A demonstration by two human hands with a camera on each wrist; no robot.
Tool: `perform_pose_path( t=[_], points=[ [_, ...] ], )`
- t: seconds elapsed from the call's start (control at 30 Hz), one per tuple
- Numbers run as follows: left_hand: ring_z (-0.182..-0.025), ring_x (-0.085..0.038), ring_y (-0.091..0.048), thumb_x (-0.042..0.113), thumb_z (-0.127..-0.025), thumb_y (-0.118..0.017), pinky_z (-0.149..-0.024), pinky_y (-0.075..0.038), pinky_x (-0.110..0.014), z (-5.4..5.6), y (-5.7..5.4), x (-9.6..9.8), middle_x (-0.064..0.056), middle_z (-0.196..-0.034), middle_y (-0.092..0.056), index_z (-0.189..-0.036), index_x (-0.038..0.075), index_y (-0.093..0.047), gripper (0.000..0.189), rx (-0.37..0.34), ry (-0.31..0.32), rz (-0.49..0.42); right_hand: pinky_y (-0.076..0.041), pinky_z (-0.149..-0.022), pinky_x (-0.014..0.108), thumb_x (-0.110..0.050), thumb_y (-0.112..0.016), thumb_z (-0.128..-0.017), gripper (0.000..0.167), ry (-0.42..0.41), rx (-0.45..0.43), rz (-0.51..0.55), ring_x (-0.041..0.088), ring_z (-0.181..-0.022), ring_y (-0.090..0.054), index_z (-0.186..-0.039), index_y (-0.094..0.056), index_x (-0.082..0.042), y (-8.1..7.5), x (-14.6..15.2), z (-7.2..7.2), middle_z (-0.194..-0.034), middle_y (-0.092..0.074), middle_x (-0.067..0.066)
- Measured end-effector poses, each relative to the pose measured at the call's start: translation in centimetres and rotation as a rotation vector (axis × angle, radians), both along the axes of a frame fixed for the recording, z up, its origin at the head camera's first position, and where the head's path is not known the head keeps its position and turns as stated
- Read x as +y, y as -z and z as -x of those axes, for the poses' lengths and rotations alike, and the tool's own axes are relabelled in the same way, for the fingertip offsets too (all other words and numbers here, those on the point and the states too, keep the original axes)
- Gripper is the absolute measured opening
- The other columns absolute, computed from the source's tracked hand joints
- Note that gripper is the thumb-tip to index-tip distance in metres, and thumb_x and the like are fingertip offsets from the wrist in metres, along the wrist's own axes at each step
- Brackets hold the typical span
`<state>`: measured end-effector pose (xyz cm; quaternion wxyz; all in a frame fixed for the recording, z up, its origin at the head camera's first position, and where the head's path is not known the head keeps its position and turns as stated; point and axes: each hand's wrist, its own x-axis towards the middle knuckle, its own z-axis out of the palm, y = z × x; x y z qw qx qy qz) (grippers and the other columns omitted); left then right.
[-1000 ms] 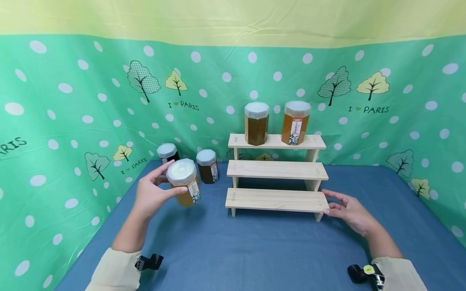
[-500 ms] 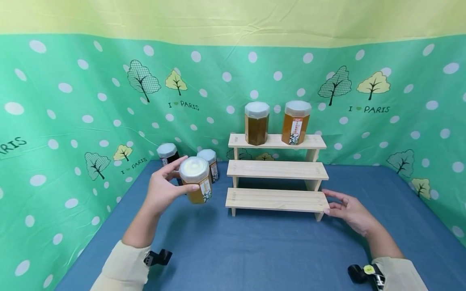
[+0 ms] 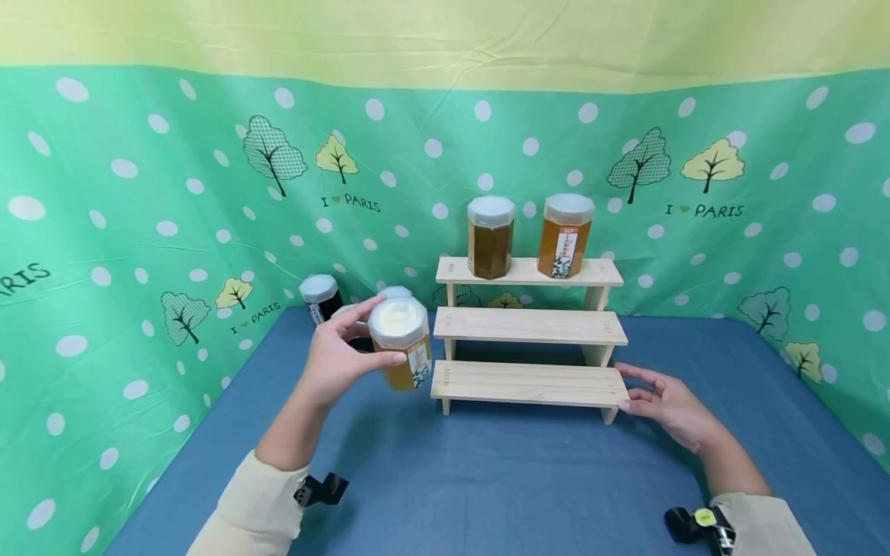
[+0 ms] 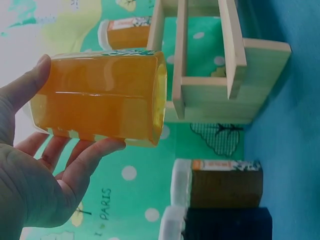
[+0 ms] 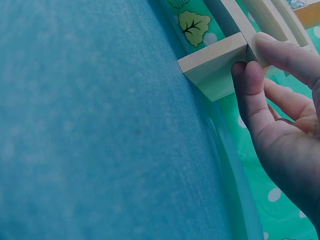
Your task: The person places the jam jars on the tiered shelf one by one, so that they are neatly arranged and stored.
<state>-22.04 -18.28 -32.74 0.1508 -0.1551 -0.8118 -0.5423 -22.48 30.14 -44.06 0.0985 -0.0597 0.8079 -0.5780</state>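
Note:
My left hand grips a hexagonal jar of golden honey with a white lid, holding it upright above the table, left of a three-step wooden display stand. In the left wrist view the thumb lies on one side of the honey jar and the fingers on the other. My right hand pinches the right end of the lowest step. The right wrist view has the thumb and fingertips on that step's end, beside the stand's side leg.
Two honey jars, a brown one and an amber one, stand on the top step. A dark jar and a brown jar stand at the back left, partly hidden. Blue cloth covers the table; a green printed curtain surrounds it.
My left hand has carried the honey jar rightward toward the stand, and it now covers much of the brown jar behind. The right hand has stayed at the step's end.

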Motion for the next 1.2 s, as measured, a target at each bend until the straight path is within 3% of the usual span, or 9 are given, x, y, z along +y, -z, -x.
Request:
perform_pose_path(
  t=[0.23,0.5,0.7,0.93,1.2],
  points=[
    [-0.094,-0.024,-0.059,0.013,-0.065,-0.092,-0.064,-0.051,-0.035,0.3,-0.5,1.4,-0.004,-0.12,-0.061,-0.136,0.017,-0.06,0.077,-0.006,0.05,-0.017,-0.049,-0.081,0.022,-0.016,-0.073,-0.088,0.081,0.002,-0.005,-0.001,0.016,-0.097,-0.065,-0.151,-0.026,0.003,0.0,0.0,0.0,-0.129,-0.053,0.028],
    [-0.099,-0.023,-0.061,0.017,-0.067,-0.092,-0.082,-0.05,-0.045,0.8,-1.6,3.2,-0.004,-0.119,-0.063,-0.136,0.019,-0.059,0.077,-0.063,0.113,-0.007,-0.049,-0.081,0.023,-0.016,-0.073,-0.088,0.081,0.0,0.0,0.003,0.016,-0.098,-0.065,-0.151,-0.026,0.003,0.1,0.0,0.1,-0.135,-0.047,0.03],
    [-0.099,-0.025,-0.058,0.02,-0.067,-0.092,-0.071,-0.051,-0.042,1.4,-2.2,5.0,0.0,-0.121,-0.061,-0.137,0.021,-0.059,0.078,-0.078,0.165,0.011,-0.049,-0.082,0.022,-0.015,-0.073,-0.088,0.08,0.001,0.009,0.007,0.015,-0.098,-0.065,-0.151,-0.027,0.004,0.0,0.0,0.0,-0.135,-0.047,0.031],
    [-0.102,-0.025,-0.056,0.023,-0.07,-0.09,-0.07,-0.054,-0.04,1.8,-2.8,6.9,0.004,-0.123,-0.061,-0.134,0.028,-0.06,0.072,-0.091,0.234,0.042,-0.049,-0.081,0.021,-0.014,-0.073,-0.088,0.08,-0.008,0.015,0.009,0.016,-0.097,-0.065,-0.151,-0.027,0.004,-0.1,-0.1,-0.1,-0.131,-0.051,0.03],
    [-0.1,-0.021,-0.059,0.024,-0.069,-0.091,-0.072,-0.054,-0.039,2.2,-3.1,9.2,0.006,-0.122,-0.061,-0.136,0.026,-0.058,0.075,-0.095,0.238,0.056,-0.049,-0.082,0.022,-0.016,-0.073,-0.088,0.082,-0.002,0.012,0.003,0.015,-0.098,-0.065,-0.151,-0.026,0.004,-0.1,-0.2,0.0,-0.133,-0.05,0.031]
  ],
)
